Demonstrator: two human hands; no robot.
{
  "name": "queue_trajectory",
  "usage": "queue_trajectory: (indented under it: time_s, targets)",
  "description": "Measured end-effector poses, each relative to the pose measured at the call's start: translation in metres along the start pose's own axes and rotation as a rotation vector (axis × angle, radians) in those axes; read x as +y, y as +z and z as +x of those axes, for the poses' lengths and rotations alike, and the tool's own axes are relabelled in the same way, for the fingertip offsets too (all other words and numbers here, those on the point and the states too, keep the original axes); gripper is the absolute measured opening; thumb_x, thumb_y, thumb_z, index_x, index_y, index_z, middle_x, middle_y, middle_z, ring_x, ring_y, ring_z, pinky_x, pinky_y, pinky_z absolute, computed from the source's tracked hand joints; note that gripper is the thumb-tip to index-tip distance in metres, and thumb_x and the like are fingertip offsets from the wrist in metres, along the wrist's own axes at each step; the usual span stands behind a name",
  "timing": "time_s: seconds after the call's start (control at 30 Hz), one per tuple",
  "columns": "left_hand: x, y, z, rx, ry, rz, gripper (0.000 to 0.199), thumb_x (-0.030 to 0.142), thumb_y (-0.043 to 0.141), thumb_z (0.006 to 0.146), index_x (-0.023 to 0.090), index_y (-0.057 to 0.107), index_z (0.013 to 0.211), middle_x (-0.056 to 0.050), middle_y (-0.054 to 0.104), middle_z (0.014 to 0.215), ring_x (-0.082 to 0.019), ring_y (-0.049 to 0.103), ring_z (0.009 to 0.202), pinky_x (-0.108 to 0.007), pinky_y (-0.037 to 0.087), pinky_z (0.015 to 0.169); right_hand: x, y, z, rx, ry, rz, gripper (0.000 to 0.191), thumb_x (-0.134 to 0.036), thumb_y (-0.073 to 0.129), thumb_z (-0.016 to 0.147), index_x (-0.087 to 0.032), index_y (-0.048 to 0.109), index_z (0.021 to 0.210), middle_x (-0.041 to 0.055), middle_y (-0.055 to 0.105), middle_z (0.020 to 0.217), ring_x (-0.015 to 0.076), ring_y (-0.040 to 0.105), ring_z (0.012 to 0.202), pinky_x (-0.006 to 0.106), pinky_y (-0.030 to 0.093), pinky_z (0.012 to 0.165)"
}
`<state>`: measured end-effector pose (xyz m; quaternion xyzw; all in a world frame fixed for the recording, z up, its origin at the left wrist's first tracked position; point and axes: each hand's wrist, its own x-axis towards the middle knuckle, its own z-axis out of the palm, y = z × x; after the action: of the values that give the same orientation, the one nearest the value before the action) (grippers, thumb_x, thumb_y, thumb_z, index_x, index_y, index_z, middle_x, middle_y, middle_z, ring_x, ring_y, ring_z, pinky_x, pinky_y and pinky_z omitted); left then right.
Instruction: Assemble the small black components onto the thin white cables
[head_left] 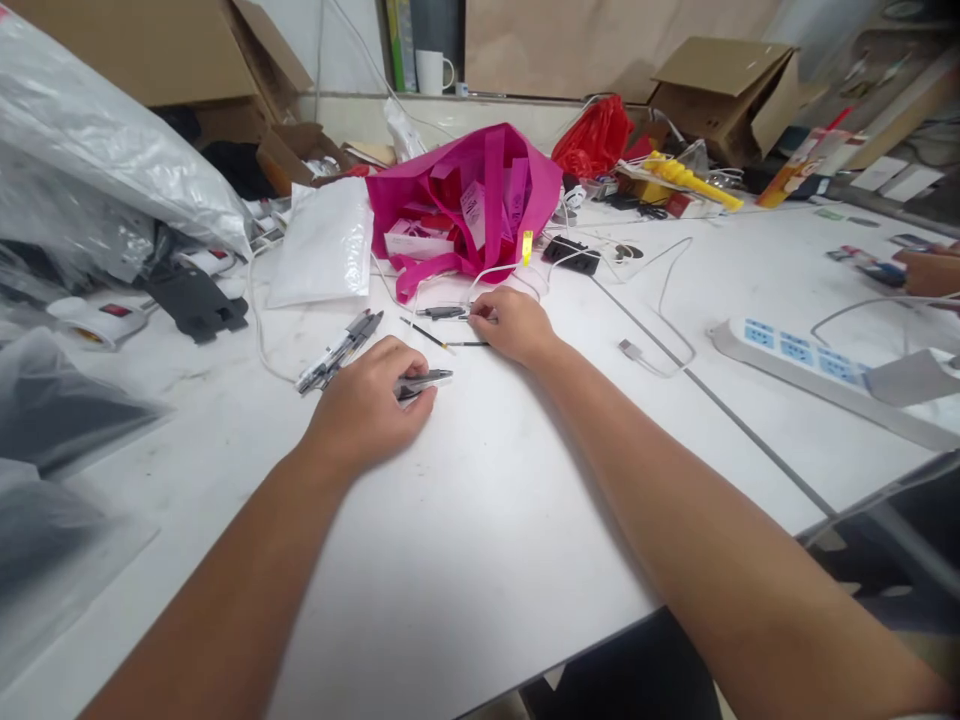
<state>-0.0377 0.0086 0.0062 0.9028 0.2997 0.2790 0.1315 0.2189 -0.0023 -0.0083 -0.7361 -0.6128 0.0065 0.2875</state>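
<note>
Closed around a dark pen barrel [424,382], my left hand [375,400] rests on the white table [450,560], the barrel's tip pointing right. Just beyond it lies a bundle of several pens [340,352]. My right hand [514,325] is farther forward, its thumb and fingers pinched together at the table surface; what lies between the fingertips is too small to name. Left of those fingertips is another dark pen part [441,313]. Thin dark refills [426,333] lie between my two hands.
A pink bag [465,210] with boxes stands ahead, beside a white padded envelope [322,245]. Cables and a black adapter [571,255] lie right of it. A power strip [810,365] is at the right, with another person's hand [930,270] beyond. Plastic-wrapped items [97,150] fill the left.
</note>
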Motion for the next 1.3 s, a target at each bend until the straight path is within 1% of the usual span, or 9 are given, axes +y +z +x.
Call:
queue_trajectory:
  time_s: [0.27,0.47,0.63,0.77,0.83,0.9,1.03,1.13,1.3]
  targets:
    - [-0.002,0.006,0.002,-0.07,-0.075,-0.055,0.01,0.028,0.065,0.089,0.022,0.074,0.091,0.0,0.073,0.101,-0.016,0.063,0.08,-0.032,0.044,0.073,-0.001,-0.003,0.001,-0.063,-0.004,-0.008,0.013,-0.024,0.065,0.093,-0.02,0.075,0.099,0.0081,0.077,0.108,0.022,0.064,0.091,0.035,0.041,0.078]
    - [0.0,0.004,0.003,-0.178,-0.127,-0.051,0.018,0.041,0.067,0.094,0.025,0.075,0.093,0.001,0.073,0.105,-0.019,0.066,0.09,-0.034,0.043,0.078,0.001,0.0,0.002,-0.065,-0.029,-0.016,0.011,-0.022,0.06,0.097,-0.017,0.068,0.101,0.0111,0.075,0.106,0.0231,0.063,0.091,0.035,0.039,0.078]
    - [0.0,0.007,0.002,-0.187,-0.124,-0.098,0.02,0.039,0.059,0.1,0.021,0.069,0.098,-0.003,0.067,0.105,-0.02,0.065,0.094,-0.037,0.044,0.083,-0.003,0.003,0.003,0.077,0.01,0.302,0.007,-0.025,0.061,0.097,-0.019,0.063,0.096,0.0058,0.073,0.096,0.017,0.059,0.079,0.033,0.045,0.079]
    - [0.002,0.011,0.003,-0.093,-0.045,-0.13,0.018,0.033,0.052,0.104,0.019,0.061,0.097,-0.006,0.064,0.106,-0.023,0.061,0.101,-0.04,0.046,0.091,-0.021,0.002,0.001,0.111,0.103,0.659,0.008,-0.024,0.066,0.092,-0.021,0.06,0.087,0.001,0.066,0.081,0.0128,0.055,0.068,0.029,0.046,0.068]
    - [0.003,0.012,0.004,-0.006,-0.067,-0.195,0.015,0.032,0.051,0.105,0.02,0.057,0.1,-0.006,0.065,0.105,-0.022,0.061,0.101,-0.039,0.047,0.092,-0.032,-0.001,0.0,0.038,0.204,0.915,0.01,-0.025,0.069,0.088,-0.021,0.061,0.085,0.0003,0.065,0.078,0.011,0.052,0.063,0.025,0.042,0.057]
    - [0.004,0.012,0.004,0.097,-0.149,-0.314,0.013,0.033,0.05,0.106,0.021,0.055,0.108,-0.004,0.066,0.1,-0.02,0.062,0.094,-0.037,0.048,0.087,-0.04,-0.006,-0.003,-0.091,0.244,1.134,0.013,-0.025,0.074,0.082,-0.02,0.063,0.083,0.0007,0.066,0.081,0.0086,0.05,0.061,0.022,0.038,0.05]
    - [0.006,0.013,0.004,0.227,-0.234,-0.431,0.016,0.033,0.046,0.107,0.023,0.054,0.117,0.004,0.053,0.077,-0.014,0.051,0.069,-0.031,0.042,0.07,-0.048,-0.012,-0.008,-0.325,0.214,1.301,0.02,-0.026,0.084,0.072,-0.018,0.067,0.08,-0.0006,0.066,0.079,0.0058,0.048,0.059,0.017,0.035,0.046]
    - [0.01,0.013,0.004,0.202,-0.262,-0.524,0.018,0.038,0.048,0.107,0.024,0.059,0.107,0.005,0.042,0.068,-0.012,0.039,0.059,-0.028,0.033,0.058,-0.054,-0.014,-0.01,-0.425,0.178,1.33,0.02,-0.026,0.086,0.071,-0.017,0.069,0.079,-0.0013,0.065,0.076,0.0054,0.047,0.058,0.017,0.038,0.045]
    - [0.023,0.01,0.007,0.085,-0.466,-0.961,0.029,0.046,0.046,0.106,0.023,0.053,0.089,0.008,0.03,0.06,-0.008,0.023,0.048,-0.023,0.021,0.046,-0.057,-0.017,-0.013,-0.526,0.103,1.34,0.015,-0.022,0.084,0.074,-0.017,0.071,0.079,-0.0022,0.064,0.074,0.0056,0.049,0.059,0.016,0.041,0.045]
